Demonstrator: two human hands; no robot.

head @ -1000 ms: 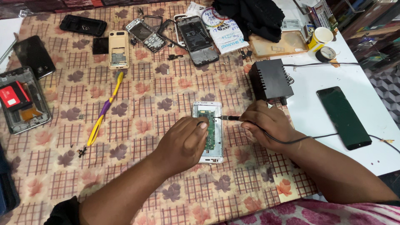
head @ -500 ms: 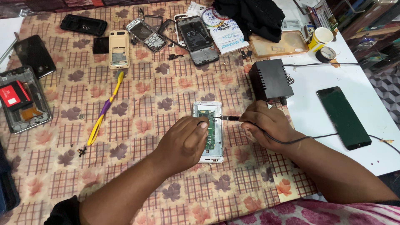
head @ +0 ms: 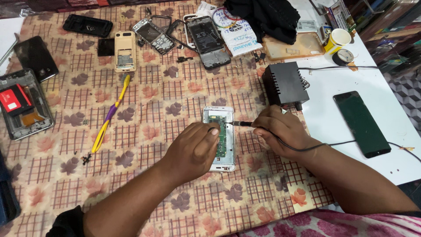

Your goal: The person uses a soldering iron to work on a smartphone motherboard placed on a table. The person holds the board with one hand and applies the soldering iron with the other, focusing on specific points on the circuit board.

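An opened white phone (head: 222, 115) with a green circuit board lies in the middle of the checked tablecloth. My left hand (head: 193, 151) rests on its left side, fingers pressing the board and holding the phone down. My right hand (head: 280, 131) grips a corded soldering iron (head: 242, 124), its tip touching the board's right edge. The iron's black cable runs right from under my wrist. A black soldering station box (head: 285, 84) stands just beyond my right hand.
Several dismantled phones and frames lie along the far edge (head: 206, 37). A yellow and purple tool (head: 110, 113) lies at left, an open phone with red battery (head: 19, 103) further left. A dark smartphone (head: 362, 123) lies on the white table, a yellow cup (head: 337, 40) behind.
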